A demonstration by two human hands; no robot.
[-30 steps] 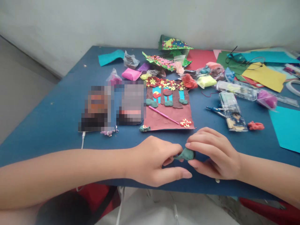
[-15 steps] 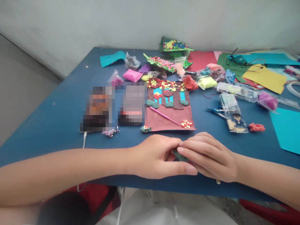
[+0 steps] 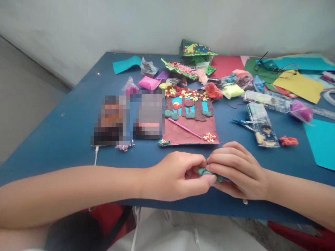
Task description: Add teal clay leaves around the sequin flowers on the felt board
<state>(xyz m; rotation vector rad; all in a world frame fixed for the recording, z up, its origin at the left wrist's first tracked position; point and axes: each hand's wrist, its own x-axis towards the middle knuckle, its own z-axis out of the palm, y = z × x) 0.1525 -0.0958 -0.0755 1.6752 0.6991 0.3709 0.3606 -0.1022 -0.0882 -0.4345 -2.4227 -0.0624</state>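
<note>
My left hand (image 3: 178, 176) and my right hand (image 3: 237, 169) meet at the near edge of the blue table (image 3: 65, 139). Both pinch one small lump of green clay (image 3: 206, 173) between their fingertips, and most of the lump is hidden by the fingers. Just beyond the hands lies a brown card with a clay picture (image 3: 190, 116) of trees and flowers. A pink stick tool (image 3: 184, 128) rests across that card. A tiny green clay piece (image 3: 163, 142) sits at the card's near left corner.
Two blurred flat devices (image 3: 128, 116) lie left of the card, with a white cable running off the table edge. Bags of coloured clay (image 3: 230, 90), clear plastic cases (image 3: 263, 123), a red clay bit (image 3: 288, 141) and coloured paper sheets (image 3: 298, 85) crowd the back and right.
The hands pressed together over the green clay half a second ago and have parted slightly, so the lump shows again between the fingertips. Nothing else on the table moved.
</note>
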